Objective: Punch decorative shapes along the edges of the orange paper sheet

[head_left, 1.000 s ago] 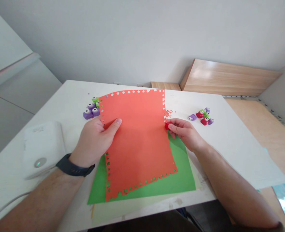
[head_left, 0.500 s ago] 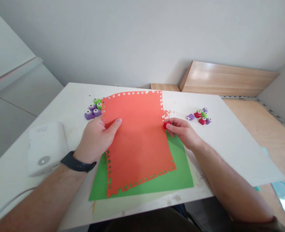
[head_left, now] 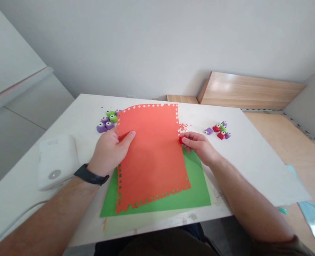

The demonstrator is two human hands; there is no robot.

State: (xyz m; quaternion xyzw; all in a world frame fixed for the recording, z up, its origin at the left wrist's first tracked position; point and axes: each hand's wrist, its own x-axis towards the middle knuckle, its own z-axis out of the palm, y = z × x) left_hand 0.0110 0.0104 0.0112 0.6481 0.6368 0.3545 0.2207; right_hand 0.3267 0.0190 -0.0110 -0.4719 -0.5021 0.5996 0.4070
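Orange-red paper sheet [head_left: 152, 153], edges punched with small stars, was laid over green paper sheet [head_left: 197, 188]. Left hand [head_left: 108, 153] was closed on sheet's 9 o'clock edge, thumb on top. Right hand [head_left: 198, 145] was pinched narrow on red craft punch [head_left: 183, 139] at 3 o'clock edge. Punch cluster [head_left: 106, 121] was placed at 10 o'clock, second cluster [head_left: 218, 130] at 2 o'clock, on white table [head_left: 248, 160].

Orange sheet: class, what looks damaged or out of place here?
The orange sheet has a ragged bottom-left corner, where punched holes break through the edge. Loose orange bits lie scattered on the table beside its right edge, near the red punch in the right hand.
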